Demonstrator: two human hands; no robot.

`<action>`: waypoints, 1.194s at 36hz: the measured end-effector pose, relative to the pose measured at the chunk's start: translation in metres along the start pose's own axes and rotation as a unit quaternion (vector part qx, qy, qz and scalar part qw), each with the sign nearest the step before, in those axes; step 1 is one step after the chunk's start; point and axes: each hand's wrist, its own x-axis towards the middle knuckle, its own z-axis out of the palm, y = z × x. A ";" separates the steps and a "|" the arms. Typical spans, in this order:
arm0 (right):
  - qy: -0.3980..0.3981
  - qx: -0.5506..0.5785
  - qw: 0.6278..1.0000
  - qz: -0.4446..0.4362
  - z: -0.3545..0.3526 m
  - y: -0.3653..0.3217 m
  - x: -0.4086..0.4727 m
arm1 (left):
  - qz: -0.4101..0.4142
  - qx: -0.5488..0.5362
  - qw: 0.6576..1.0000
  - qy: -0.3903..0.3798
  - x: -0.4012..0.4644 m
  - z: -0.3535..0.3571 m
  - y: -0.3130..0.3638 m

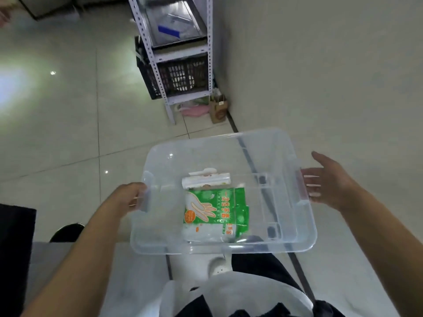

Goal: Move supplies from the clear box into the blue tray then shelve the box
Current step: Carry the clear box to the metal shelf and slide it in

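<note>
I hold the clear plastic box (164, 161) in the air in front of me, above the floor. My left hand (128, 197) grips its left handle. My right hand (329, 184) sits at the right rim with fingers spread under the edge, thumb raised. Inside the box lie a green and white pack of disposable gloves (215, 211) and a small white pack (206, 180) just beyond it. No blue tray shows in this view.
A white metal shelf rack (160, 53) stands ahead against the wall, with a steel tray on an upper level and a black slatted crate (183, 76) lower down. A brown paper bag (218, 108) and pink cloth lie at its foot. The wall runs along the right.
</note>
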 end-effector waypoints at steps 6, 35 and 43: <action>-0.030 -0.034 0.999 -0.001 0.055 -0.092 0.089 | -0.029 -0.070 0.997 0.026 0.064 -0.017 0.058; -0.158 -0.260 0.952 -0.040 0.673 -0.376 0.289 | -0.079 -0.330 0.914 0.221 0.269 -0.389 0.168; -0.191 -0.211 0.957 -0.057 0.808 -0.421 0.295 | -0.049 -0.326 0.909 0.253 0.334 -0.527 0.232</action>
